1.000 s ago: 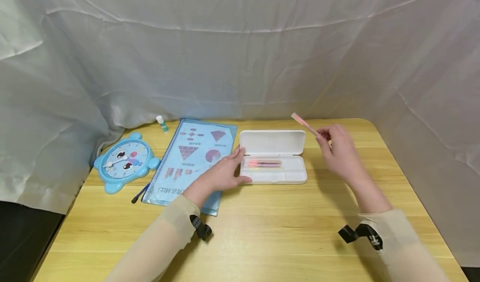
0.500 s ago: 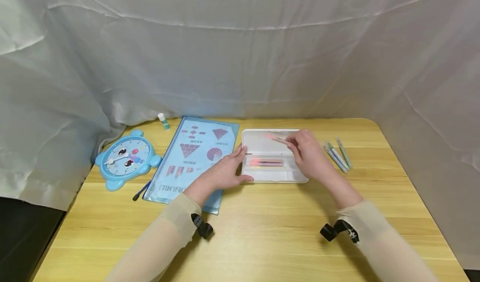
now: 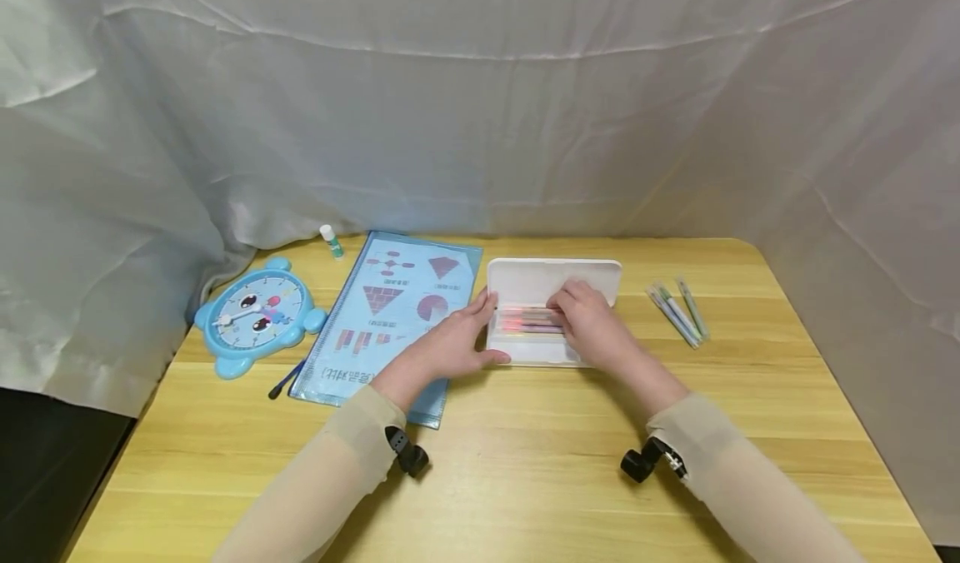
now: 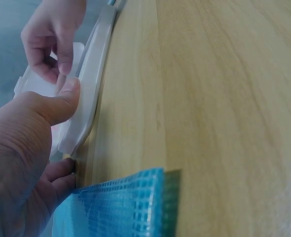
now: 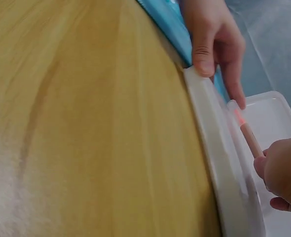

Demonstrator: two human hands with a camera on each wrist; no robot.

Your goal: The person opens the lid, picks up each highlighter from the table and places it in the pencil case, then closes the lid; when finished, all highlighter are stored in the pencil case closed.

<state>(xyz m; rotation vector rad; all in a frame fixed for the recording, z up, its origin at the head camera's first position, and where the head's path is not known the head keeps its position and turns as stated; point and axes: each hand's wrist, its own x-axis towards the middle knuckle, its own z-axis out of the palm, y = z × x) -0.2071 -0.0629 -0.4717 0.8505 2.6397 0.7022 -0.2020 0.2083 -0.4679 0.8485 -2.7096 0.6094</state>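
Observation:
A white pencil case (image 3: 536,352) lies on the table with its lid (image 3: 525,278) raised at the back. My left hand (image 3: 448,348) grips its left end, with the thumb (image 4: 64,101) at the front corner and the fingers along the end. My right hand (image 3: 596,330) is over the case and pinches a pen (image 5: 252,140) with a pinkish, see-through cap, lying low along the back compartment. Several pens (image 3: 528,328) rest in that compartment. The right hand hides part of the case's right side.
Left of the case lies a blue document pouch (image 3: 352,363) with a printed sheet. Beyond it are a blue toy clock (image 3: 262,311), a glue stick (image 3: 332,242) and a dark blue pen (image 3: 285,380). Several pens (image 3: 678,317) lie to the right. A grey cloth (image 3: 480,130) hangs behind.
My right hand has moved left from above the table's right side, bringing the pen down into the case. The left hand has stayed at the case's left end.

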